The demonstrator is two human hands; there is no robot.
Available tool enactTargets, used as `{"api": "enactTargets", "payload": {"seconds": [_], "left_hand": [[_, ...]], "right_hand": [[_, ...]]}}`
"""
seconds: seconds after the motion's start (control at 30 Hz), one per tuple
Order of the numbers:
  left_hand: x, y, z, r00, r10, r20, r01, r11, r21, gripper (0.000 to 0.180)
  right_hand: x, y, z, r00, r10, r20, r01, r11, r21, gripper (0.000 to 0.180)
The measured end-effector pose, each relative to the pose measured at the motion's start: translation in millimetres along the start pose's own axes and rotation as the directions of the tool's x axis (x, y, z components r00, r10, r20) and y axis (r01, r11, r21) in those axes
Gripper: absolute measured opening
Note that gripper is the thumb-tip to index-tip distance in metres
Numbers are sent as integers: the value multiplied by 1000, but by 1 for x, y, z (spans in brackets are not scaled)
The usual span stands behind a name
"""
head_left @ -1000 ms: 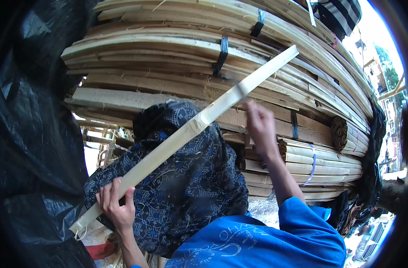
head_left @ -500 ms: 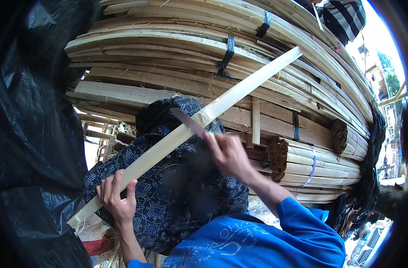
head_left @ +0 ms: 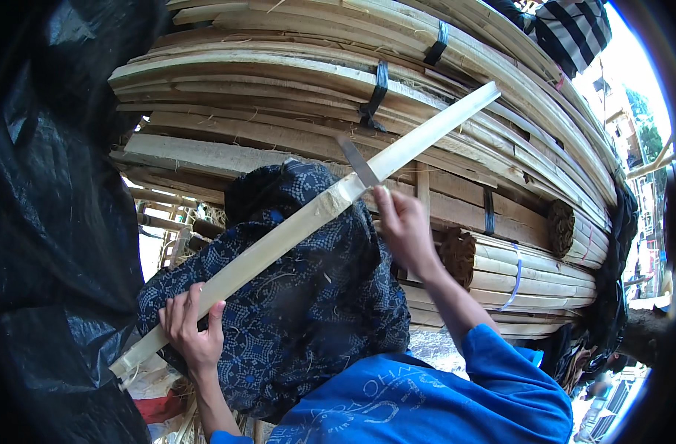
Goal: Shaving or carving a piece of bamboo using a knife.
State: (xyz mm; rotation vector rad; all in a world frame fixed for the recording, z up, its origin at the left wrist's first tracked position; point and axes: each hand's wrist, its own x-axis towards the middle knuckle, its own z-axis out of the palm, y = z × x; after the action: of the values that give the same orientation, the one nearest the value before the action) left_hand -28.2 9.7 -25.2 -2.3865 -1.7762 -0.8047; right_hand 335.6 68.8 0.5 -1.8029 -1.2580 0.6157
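A long pale bamboo strip slants from lower left to upper right across my lap, which a dark blue patterned cloth covers. Near its lower end my left hand grips the strip, fingers over it and thumb on the near side. My right hand is wrapped round the handle of a knife; the handle itself is hidden in the fist. The blade lies across the strip just beyond a rough node, its tip pointing to the upper left.
Stacked bamboo strips tied with black bands fill the space ahead. Rolled bundles lie to the right, one with a pale blue tie. A black plastic sheet hangs at the left. Striped cloth shows at upper right.
My right hand has moved the knife up and right along the strip, from before the node to past it. My left hand and the strip have hardly moved.
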Motion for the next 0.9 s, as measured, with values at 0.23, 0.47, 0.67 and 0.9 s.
{"api": "enactTargets", "payload": {"seconds": [0.23, 0.47, 0.67, 0.9], "left_hand": [[3, 6, 0, 999, -33, 19, 33, 999, -4, 40], [1, 6, -1, 999, -33, 12, 33, 999, -18, 39], [-2, 3, -4, 999, -34, -7, 34, 999, 2, 38], [2, 7, -4, 998, -58, 14, 58, 998, -15, 39]], "right_hand": [[-9, -6, 14, 996, -90, 25, 90, 996, 21, 40], [-13, 14, 17, 967, -248, -62, 226, 944, -241, 45], [14, -1, -27, 973, 79, -216, -56, 992, 112, 45], [-36, 6, 1, 981, -181, -65, 185, 981, 53, 23]]}}
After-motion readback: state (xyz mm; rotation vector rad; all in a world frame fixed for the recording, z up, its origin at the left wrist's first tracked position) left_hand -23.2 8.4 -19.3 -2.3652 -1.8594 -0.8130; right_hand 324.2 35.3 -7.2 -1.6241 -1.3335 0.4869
